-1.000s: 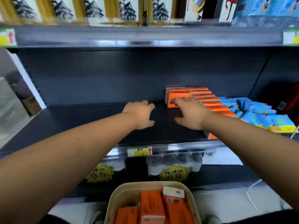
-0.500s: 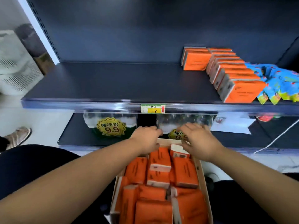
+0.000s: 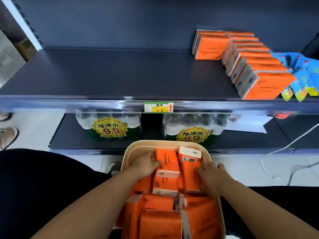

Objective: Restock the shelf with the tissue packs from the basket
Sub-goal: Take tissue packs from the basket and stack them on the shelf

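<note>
Both hands are down in the basket (image 3: 128, 152), apart, with packs between them. The left hand (image 3: 146, 163) curls its fingers onto the left edge of the tissue pack (image 3: 167, 163) that stands highest in the heap. The right hand (image 3: 213, 175) lies bent-fingered over a neighbouring pack (image 3: 189, 176) by the basket's right wall; I cannot tell whether it actually grips.

Up beyond the hands, the shelf (image 3: 112, 75) shows a wide, dark, open deck straight ahead and out past the left hand. Its glossy front rail (image 3: 69, 102) carries a price tag (image 3: 158, 107) right above the basket.

The tissue packs (image 3: 155, 213) are orange wrappers with white ends and dark print, heaped at all angles and filling the basket to its rim.

Above and right of the right hand, a row of orange packs (image 3: 255, 66) stands on edge, running from the shelf's front to its back, with a short stack (image 3: 210, 45) beside it at the rear. Blue packs (image 3: 305, 69) crowd in further right.

Under the shelf, just past the basket's far rim, sit two water bottle bundles (image 3: 108, 125) with yellow 9.9 stickers. A white cable (image 3: 284, 145) trails on the floor right of the right hand.
</note>
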The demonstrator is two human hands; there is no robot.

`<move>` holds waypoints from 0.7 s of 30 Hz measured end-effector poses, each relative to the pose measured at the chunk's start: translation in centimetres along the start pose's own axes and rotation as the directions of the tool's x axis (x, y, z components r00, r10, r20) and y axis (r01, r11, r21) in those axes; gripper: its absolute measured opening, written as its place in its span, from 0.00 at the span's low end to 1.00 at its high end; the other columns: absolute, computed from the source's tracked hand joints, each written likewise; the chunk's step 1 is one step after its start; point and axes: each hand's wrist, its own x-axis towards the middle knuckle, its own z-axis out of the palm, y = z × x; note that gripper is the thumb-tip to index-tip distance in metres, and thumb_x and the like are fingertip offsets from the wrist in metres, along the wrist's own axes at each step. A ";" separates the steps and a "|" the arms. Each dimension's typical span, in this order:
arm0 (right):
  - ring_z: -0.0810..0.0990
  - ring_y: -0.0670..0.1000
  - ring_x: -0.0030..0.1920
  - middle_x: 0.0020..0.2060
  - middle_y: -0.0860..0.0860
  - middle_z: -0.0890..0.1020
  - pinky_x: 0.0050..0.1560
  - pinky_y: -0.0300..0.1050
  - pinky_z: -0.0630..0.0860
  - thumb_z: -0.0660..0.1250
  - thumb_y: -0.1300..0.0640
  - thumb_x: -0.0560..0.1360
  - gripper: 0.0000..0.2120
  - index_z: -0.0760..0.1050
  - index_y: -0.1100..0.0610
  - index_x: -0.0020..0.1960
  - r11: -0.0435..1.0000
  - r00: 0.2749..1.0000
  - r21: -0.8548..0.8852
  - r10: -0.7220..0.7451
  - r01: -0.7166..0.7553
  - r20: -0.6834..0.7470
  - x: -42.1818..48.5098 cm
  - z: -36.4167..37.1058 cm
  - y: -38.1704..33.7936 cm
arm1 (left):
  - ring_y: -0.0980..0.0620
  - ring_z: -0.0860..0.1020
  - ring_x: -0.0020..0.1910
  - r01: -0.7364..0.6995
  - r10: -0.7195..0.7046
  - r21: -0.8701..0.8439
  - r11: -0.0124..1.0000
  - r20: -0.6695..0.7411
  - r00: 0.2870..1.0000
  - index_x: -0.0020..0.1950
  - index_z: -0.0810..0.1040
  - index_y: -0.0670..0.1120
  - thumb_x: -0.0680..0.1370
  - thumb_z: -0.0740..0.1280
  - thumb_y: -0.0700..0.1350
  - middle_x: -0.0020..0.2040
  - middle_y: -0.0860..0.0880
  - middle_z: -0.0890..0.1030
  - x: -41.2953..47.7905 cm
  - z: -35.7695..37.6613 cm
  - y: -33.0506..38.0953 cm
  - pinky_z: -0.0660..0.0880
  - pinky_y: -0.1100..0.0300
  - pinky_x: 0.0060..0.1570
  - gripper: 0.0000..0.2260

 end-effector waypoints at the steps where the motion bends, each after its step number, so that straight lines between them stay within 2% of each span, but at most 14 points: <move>1: 0.64 0.58 0.71 0.72 0.53 0.66 0.68 0.62 0.58 0.56 0.42 0.78 0.22 0.64 0.50 0.69 1.000 1.000 0.001 -0.013 0.013 0.010 0.1 0.2 0.2 | 0.48 0.76 0.60 0.023 -0.023 -0.013 1.000 0.002 1.000 0.70 0.69 0.50 0.79 0.63 0.58 0.62 0.49 0.77 0.3 -0.1 0.2 0.71 0.55 0.60 0.22; 6: 0.57 0.58 0.75 0.76 0.52 0.58 0.71 0.66 0.49 0.67 0.31 0.68 0.45 0.51 0.49 0.76 0.999 0.998 -0.002 -0.043 0.044 0.042 1.0 0.7 0.0 | 0.48 0.77 0.60 0.026 -0.024 -0.092 0.995 0.014 1.000 0.65 0.73 0.49 0.78 0.66 0.56 0.61 0.49 0.79 0.8 0.9 0.8 0.72 0.53 0.62 0.18; 11: 0.56 0.58 0.75 0.76 0.53 0.58 0.72 0.66 0.48 0.68 0.31 0.65 0.51 0.47 0.47 0.77 0.999 1.000 0.035 -0.020 0.019 0.023 1.8 1.0 -0.7 | 0.47 0.76 0.63 0.036 -0.038 -0.163 0.986 -0.005 0.999 0.68 0.69 0.49 0.76 0.68 0.56 0.64 0.48 0.77 1.3 1.9 0.9 0.71 0.51 0.65 0.23; 14: 0.55 0.59 0.76 0.76 0.55 0.57 0.72 0.66 0.47 0.66 0.29 0.66 0.52 0.43 0.47 0.78 0.999 0.999 0.022 -0.035 0.034 0.028 2.2 1.3 -0.9 | 0.47 0.75 0.64 0.053 -0.049 -0.206 0.977 0.024 0.998 0.69 0.68 0.48 0.77 0.68 0.55 0.65 0.47 0.77 1.7 2.2 1.2 0.70 0.52 0.65 0.24; 18: 0.54 0.58 0.77 0.78 0.52 0.55 0.73 0.65 0.44 0.51 0.22 0.68 0.48 0.40 0.45 0.78 0.991 0.994 0.128 -0.057 0.044 0.097 2.4 0.1 -0.6 | 0.46 0.74 0.65 0.096 -0.091 -0.262 0.960 0.032 0.995 0.71 0.64 0.44 0.78 0.68 0.51 0.67 0.45 0.74 2.1 2.6 1.4 0.69 0.54 0.66 0.25; 21: 0.53 0.57 0.77 0.78 0.50 0.56 0.75 0.61 0.43 0.52 0.34 0.78 0.34 0.44 0.43 0.79 0.972 0.988 0.232 -0.082 0.049 0.134 1.9 -1.8 -0.2 | 0.45 0.73 0.66 0.132 -0.128 -0.284 0.950 0.032 0.991 0.71 0.62 0.43 0.79 0.67 0.49 0.67 0.44 0.73 2.1 2.6 1.4 0.68 0.57 0.63 0.25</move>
